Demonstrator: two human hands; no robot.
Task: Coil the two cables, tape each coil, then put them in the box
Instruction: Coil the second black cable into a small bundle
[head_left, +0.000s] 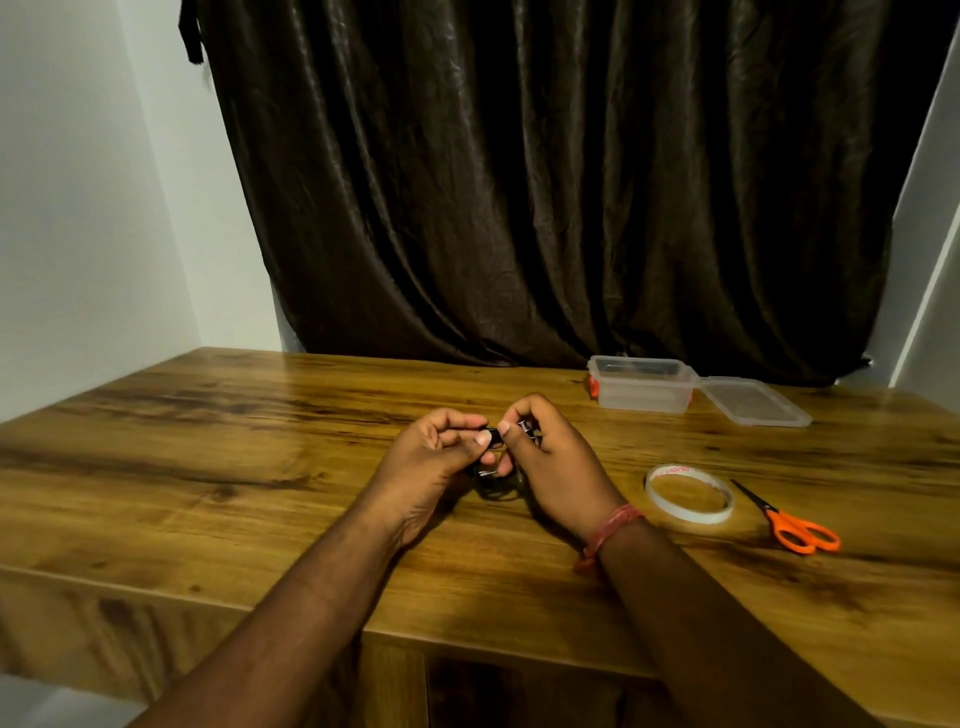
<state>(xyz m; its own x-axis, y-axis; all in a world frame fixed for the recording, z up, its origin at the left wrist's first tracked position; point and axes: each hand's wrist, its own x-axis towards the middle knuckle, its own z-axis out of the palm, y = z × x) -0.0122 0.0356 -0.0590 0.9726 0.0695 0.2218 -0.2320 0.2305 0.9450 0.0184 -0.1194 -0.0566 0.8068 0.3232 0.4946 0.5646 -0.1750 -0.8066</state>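
A small coil of black cable (496, 486) sits between my two hands above the middle of the wooden table (260, 441). My left hand (434, 454) pinches the coil's top from the left. My right hand (553, 460) grips it from the right, fingers curled round the loops. Most of the coil is hidden by my fingers. A roll of clear tape (689, 493) lies flat to the right. The clear plastic box (641, 384) stands open at the back right, with something dark inside that I cannot make out.
The box's lid (753, 401) lies beside it on the right. Orange-handled scissors (789, 519) lie right of the tape. A dark curtain (545, 182) hangs behind the table, a white wall stands on the left, and the table's front edge is close to me.
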